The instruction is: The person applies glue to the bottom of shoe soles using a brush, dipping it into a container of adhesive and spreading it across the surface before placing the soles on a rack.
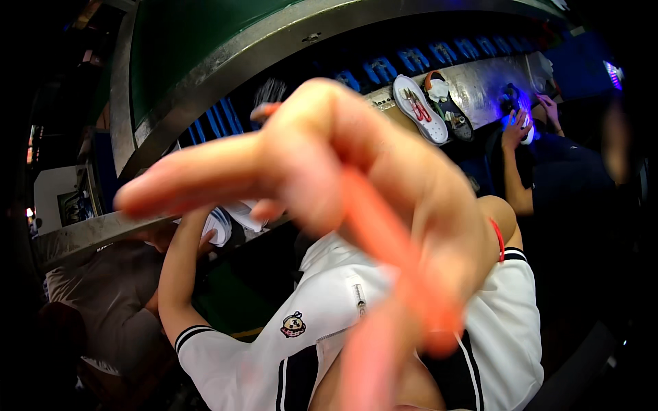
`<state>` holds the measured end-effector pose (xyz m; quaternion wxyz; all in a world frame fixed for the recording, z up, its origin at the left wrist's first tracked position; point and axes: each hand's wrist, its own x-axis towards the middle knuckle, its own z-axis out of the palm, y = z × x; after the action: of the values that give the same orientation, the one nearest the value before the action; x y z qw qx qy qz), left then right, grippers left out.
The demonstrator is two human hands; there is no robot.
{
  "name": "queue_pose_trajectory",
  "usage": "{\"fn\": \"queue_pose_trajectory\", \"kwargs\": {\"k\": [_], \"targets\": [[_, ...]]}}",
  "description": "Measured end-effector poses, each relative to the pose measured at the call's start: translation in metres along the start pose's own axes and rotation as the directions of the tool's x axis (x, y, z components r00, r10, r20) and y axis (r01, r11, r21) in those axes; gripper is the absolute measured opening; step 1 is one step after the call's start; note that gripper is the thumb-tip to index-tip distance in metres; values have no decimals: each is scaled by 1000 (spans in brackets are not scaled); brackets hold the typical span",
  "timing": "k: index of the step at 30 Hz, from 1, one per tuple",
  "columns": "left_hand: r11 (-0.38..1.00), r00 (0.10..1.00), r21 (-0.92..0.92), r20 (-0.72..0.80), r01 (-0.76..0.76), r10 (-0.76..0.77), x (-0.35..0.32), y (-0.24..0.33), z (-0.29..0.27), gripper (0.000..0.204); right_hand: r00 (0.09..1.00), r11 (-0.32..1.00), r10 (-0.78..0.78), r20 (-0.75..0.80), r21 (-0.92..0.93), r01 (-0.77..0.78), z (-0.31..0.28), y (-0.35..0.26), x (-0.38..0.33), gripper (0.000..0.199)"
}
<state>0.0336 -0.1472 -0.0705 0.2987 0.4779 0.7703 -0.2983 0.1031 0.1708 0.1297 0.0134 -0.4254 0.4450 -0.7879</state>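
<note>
My right hand (343,157) is raised very close to the camera and is blurred, with one finger stretched out to the left. An orange strip (384,240) runs through its closed fingers and hangs down over my white, black-trimmed top (274,335). A red band (498,240) circles that wrist. My left arm (179,274) reaches up to the metal conveyor edge (82,236). My left hand (199,236) rests at a white shoe part (221,226), mostly hidden behind the right hand's finger, so I cannot tell its grip.
A curved metal conveyor carries a white shoe sole (418,109) and a dark shoe (449,106) at upper right. Another person's hands (515,127) work under blue light there. A person in a grey shirt (103,294) sits at lower left. A green hood (192,41) arches above.
</note>
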Motion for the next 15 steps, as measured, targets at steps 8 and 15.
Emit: {"fn": "queue_pose_trajectory", "kwargs": {"k": [8,15], "targets": [[825,925,-527,-171,205,-339,-60,-4,-54,43,610,638,446,-655,-245,-730,-120,65,-113,64],[-417,908,-842,-182,-342,-378,-18,68,-3,66,565,381,280,-776,-451,-807,-167,140,-207,53]]}}
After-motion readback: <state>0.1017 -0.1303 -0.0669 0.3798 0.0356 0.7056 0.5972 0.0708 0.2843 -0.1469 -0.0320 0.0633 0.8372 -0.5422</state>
